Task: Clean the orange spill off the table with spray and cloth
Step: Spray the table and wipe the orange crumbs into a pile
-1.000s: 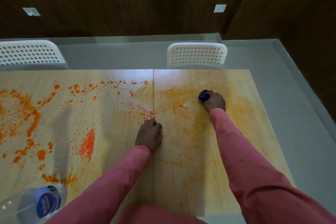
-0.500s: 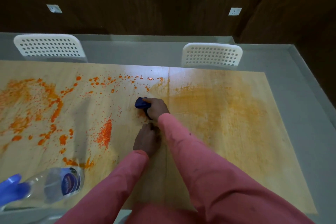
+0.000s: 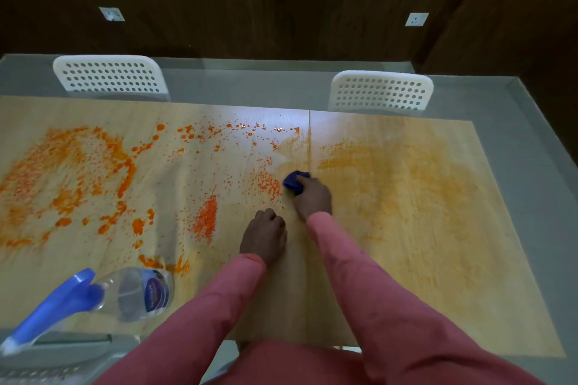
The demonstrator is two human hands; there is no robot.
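The table [image 3: 406,259] is the largest thing here, a pale wooden top made of two boards that meet at a seam running away from the person. Right of the seam the wood has only a faint orange haze, so I judge that side is already wiped. Left of the seam the orange spill [image 3: 72,178] lies thick, in splashes and many small drops, and this is the main work that remains.

Behind the far edge of the table stand two white chairs [image 3: 111,76], pushed in and out of the way.

The spray bottle [image 3: 131,292] lies on its side near the table's front left corner, close to the spill. I think it is put there to be at reach when the thick part needs wetting.

The left hand [image 3: 264,236] rests on the table just left of the seam, fingers curled and holding nothing. It seems to serve as a support while the person leans forward.

The right hand [image 3: 312,198] grips a small blue cloth [image 3: 294,181], bunched up and pressed on the table at the seam, right beside the nearest drops. Bunching gives more pressure, I suppose.
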